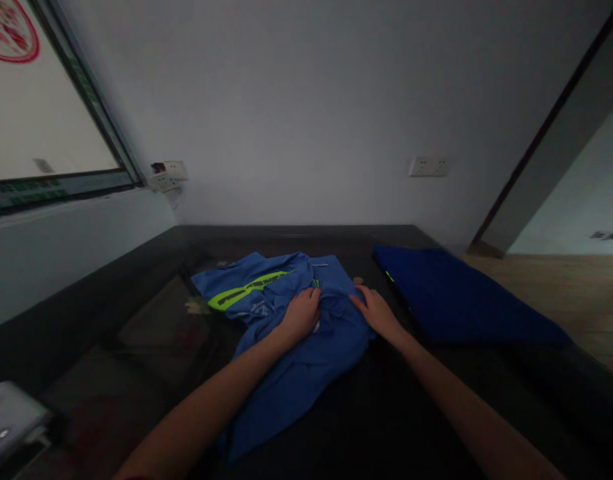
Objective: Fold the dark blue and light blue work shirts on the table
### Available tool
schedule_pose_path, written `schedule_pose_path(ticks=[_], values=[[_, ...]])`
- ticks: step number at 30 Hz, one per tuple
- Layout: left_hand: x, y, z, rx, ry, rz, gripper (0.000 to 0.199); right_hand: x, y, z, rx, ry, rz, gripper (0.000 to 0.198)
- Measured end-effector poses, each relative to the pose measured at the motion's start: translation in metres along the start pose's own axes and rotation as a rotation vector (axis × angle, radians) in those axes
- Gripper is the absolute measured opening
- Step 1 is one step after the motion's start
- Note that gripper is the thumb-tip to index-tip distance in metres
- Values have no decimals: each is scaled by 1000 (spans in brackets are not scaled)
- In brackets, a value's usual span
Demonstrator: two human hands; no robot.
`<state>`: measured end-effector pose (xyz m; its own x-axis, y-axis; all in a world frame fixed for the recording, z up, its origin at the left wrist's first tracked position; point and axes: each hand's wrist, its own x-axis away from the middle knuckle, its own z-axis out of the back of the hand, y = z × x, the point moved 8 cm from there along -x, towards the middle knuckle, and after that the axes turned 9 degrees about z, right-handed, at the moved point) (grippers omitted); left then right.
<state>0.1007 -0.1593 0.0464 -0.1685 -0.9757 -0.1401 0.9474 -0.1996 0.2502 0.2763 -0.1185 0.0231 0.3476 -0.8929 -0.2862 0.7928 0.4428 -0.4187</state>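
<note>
Blue shirt (296, 387), rumpled, under two bare hands on a black tabletop (396, 413).
Left to right: one grey-white hard-cased object (11, 420), cut by the frame edge, well left of the left hand and nearer the wearer; one cluster of wall sockets (173, 171), beyond that hand and to its left; one lime-green print (223, 300) on the shirt, left of the same hand; left hand (302, 313), fingers curled closed on bunched shirt cloth; right hand (379, 313), thumb and fingers narrowly parted at the shirt's right edge, grip cannot be told; one double wall socket (429, 167), beyond the right hand and to its right; one dark blue cloth (456, 293), lying flat just right of the right hand.
</note>
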Motion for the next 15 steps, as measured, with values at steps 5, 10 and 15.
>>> schedule_pose_path(ticks=[5,10,15], values=[[-9,-63,36,339,261,169,31,-24,-14,-10,174,-135,-143,46],[33,-168,97,385,473,378,31,-21,-20,-6,343,-206,-58,44],[102,-229,143,111,408,428,58,14,4,15,423,-205,-54,48]])
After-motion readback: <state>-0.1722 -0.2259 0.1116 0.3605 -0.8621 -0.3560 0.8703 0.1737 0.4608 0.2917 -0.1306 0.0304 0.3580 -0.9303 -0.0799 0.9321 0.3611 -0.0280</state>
